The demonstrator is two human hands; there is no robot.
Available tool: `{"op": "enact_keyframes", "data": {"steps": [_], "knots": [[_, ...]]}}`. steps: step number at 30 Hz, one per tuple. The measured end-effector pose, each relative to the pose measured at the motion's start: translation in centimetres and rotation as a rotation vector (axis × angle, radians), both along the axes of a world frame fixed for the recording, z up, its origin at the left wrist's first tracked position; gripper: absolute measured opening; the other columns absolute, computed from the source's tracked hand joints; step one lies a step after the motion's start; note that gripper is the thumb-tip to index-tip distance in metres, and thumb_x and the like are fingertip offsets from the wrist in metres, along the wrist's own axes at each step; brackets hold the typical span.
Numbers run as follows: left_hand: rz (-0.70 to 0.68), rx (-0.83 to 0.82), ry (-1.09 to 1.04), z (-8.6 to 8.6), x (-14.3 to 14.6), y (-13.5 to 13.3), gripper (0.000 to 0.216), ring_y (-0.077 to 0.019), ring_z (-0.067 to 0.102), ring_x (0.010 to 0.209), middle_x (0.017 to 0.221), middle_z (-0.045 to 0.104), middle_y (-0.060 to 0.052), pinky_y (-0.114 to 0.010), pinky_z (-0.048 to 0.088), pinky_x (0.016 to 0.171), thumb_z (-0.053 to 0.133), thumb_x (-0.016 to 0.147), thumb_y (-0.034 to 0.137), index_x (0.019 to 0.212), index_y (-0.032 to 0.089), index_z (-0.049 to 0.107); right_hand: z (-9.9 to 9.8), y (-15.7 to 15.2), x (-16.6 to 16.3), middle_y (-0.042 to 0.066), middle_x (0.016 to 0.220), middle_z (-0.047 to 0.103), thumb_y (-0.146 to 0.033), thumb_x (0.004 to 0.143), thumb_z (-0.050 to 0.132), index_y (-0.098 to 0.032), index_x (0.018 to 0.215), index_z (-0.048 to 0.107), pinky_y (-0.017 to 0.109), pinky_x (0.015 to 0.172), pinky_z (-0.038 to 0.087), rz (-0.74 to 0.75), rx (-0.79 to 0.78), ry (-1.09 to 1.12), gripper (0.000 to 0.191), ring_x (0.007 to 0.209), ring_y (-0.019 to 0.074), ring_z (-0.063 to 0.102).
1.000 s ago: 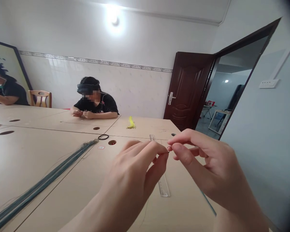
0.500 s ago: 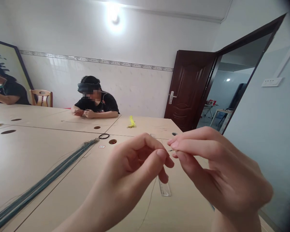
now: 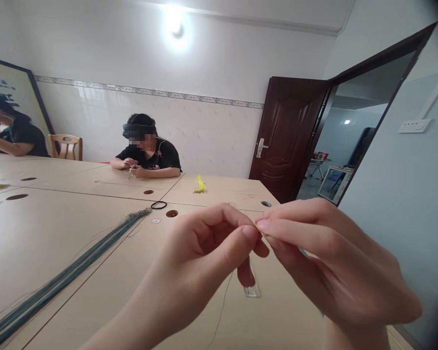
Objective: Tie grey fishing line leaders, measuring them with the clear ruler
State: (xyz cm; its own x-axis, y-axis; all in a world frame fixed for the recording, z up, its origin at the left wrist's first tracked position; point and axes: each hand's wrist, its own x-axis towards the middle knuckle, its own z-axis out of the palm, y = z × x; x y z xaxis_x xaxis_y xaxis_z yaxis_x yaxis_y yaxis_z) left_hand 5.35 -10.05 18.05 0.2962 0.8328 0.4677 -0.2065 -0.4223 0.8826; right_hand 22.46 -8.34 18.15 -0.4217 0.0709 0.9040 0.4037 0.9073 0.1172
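Observation:
My left hand (image 3: 208, 257) is closed in a pinch, with thumb and forefinger meeting over the table. From beneath it a thin thread (image 3: 221, 311) trails down toward the near edge of the view. My right hand (image 3: 332, 257) pinches too, its fingertips touching those of the left. The bit of thread between the fingertips is mostly hidden by them. Under the hands lies a clear ruler (image 3: 252, 291), largely covered by the left fingers.
A long bundle of blue-grey threads (image 3: 83, 262) lies to the left, near a black ring (image 3: 158, 205) and a small label (image 3: 155, 221). Yellow threads (image 3: 200, 184) lie farther back. The table (image 3: 131, 301) has round holes. A person (image 3: 149, 150) sits opposite, another (image 3: 14, 129) far left.
My left fingertips have moved slightly right and now meet the right ones. The short greenish end that showed between them is now covered. The person opposite has shifted their hands.

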Motion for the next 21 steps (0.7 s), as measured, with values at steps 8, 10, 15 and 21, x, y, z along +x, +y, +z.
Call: {"op": "enact_keyframes", "data": {"steps": [8, 10, 15, 21], "knots": [[0.563, 0.552, 0.274, -0.5, 0.5, -0.8, 0.017, -0.0043, 0.058, 0.06, 0.067, 0.062, 0.007, -0.009, 0.048, 0.055, 0.057, 0.083, 0.006, 0.078, 0.022, 0.06, 0.3, -1.3, -0.5, 0.0, 0.081, 0.065, -0.011, 0.085, 0.057, -0.018, 0.091, 0.064, 0.026, 0.06, 0.05, 0.111, -0.339, 0.181, 0.012, 0.078, 0.0119, 0.059], [0.607, 0.623, 0.329, -0.7, 0.6, -1.0, 0.016, -0.0047, 0.059, 0.065, 0.071, 0.062, 0.007, -0.01, 0.049, 0.059, 0.057, 0.084, 0.007, 0.081, 0.023, 0.058, 0.2, -1.5, -0.6, -0.001, 0.079, 0.063, -0.009, 0.084, 0.058, -0.019, 0.09, 0.063, 0.024, 0.06, 0.05, 0.118, -0.375, 0.178, 0.013, 0.076, 0.0105, 0.058], [0.535, 0.565, 0.263, -0.6, 0.6, -0.8, 0.015, -0.0052, 0.059, 0.06, 0.068, 0.064, 0.006, -0.011, 0.049, 0.056, 0.057, 0.083, 0.008, 0.078, 0.022, 0.062, 0.2, -1.7, -0.7, 0.0, 0.078, 0.062, -0.004, 0.081, 0.058, -0.018, 0.085, 0.063, 0.024, 0.06, 0.052, 0.135, -0.387, 0.2, 0.015, 0.074, 0.0102, 0.058], [0.374, 0.357, 0.149, 0.2, 0.6, -0.8, 0.014, -0.0072, 0.058, 0.05, 0.058, 0.063, 0.004, -0.013, 0.049, 0.045, 0.058, 0.078, 0.011, 0.069, 0.018, 0.065, 0.3, -1.5, -1.1, 0.0, 0.077, 0.061, -0.002, 0.081, 0.056, -0.018, 0.085, 0.062, 0.025, 0.057, 0.051, 0.172, -0.366, 0.211, 0.017, 0.073, 0.0111, 0.058]]}}
